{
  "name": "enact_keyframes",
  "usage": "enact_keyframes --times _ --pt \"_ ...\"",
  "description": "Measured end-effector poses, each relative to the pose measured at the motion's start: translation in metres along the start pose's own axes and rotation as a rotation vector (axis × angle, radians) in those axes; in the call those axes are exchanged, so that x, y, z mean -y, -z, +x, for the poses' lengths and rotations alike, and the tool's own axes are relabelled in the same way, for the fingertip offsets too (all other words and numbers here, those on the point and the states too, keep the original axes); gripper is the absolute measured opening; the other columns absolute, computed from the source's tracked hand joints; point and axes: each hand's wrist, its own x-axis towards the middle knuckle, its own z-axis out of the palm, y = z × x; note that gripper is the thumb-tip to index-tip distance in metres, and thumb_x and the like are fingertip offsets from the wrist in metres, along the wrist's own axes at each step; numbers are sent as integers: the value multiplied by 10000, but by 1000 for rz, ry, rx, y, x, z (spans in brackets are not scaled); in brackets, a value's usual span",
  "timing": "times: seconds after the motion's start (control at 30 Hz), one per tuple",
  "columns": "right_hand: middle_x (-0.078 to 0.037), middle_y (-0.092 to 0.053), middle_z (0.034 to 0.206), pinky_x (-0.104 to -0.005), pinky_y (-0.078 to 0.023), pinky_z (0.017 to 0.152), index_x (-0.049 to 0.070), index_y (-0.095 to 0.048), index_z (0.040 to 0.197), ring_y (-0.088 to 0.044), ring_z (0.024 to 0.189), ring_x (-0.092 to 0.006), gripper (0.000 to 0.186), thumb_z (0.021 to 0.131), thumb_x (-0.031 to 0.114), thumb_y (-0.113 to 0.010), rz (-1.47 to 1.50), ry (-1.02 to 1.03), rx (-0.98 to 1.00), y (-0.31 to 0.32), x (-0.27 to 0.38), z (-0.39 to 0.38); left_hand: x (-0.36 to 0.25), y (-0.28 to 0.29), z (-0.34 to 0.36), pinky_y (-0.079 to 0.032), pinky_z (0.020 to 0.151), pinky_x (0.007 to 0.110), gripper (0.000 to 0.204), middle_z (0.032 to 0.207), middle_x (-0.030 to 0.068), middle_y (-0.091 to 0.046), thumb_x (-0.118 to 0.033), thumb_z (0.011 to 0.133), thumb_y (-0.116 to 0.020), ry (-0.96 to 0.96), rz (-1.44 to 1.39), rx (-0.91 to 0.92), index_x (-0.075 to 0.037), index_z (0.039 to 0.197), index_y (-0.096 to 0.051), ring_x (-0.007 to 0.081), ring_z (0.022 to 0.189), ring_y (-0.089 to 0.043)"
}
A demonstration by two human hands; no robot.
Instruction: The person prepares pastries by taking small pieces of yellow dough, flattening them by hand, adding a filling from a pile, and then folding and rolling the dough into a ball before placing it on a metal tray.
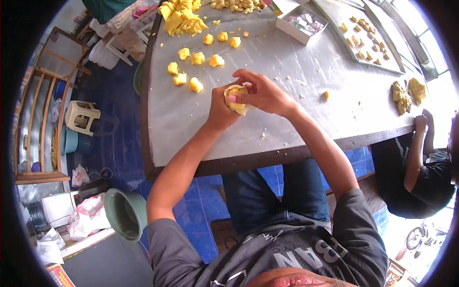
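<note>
curling left grip around thin pale dough, pressing soft yellow filling with thumb of spread right grip, inside near edge of smooth metal tabletop, with open room rightward.

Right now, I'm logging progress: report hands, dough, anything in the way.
Left hand holding dough. Right hand: thumb on it. Yellow lumps beyond, apart from both hands; no obstruction visible.

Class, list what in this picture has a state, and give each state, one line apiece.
Left hand: cupped around pale dough
Right hand: thumb on yellow filling
Pale dough: open, yellow filling exposed
Yellow lumps: separate
Large yellow mass: heaped, uneven
White box: open, holding small packets
Tray: bearing scattered pieces
Green bucket: open-topped
Cream stool: upright
</note>
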Motion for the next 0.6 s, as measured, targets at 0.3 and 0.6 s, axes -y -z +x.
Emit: enact_keyframes --times 0.3,0.6 --pt "-110 -593 1028 -272 -465 746 -4 -443 1262 -546 844 -126 574 837 266 -719 -205 -11 -42 -1 -1 8 -1 0 1 -508 772 285 328 884 94 -702 -25 698 -705 -3 5 -60 33 1016 -654 147 824 -662" --pt "-108 -622 1050 -314 -488 815 -3 -411 1306 -594 937 -161 665 804 262 -757 -176 92 25 -1 2 -4 3 5 2 -514 730 272 253 882 63 -696 -37 728 -693 113 -159 -17 -1 975 -652 125 803 -650"
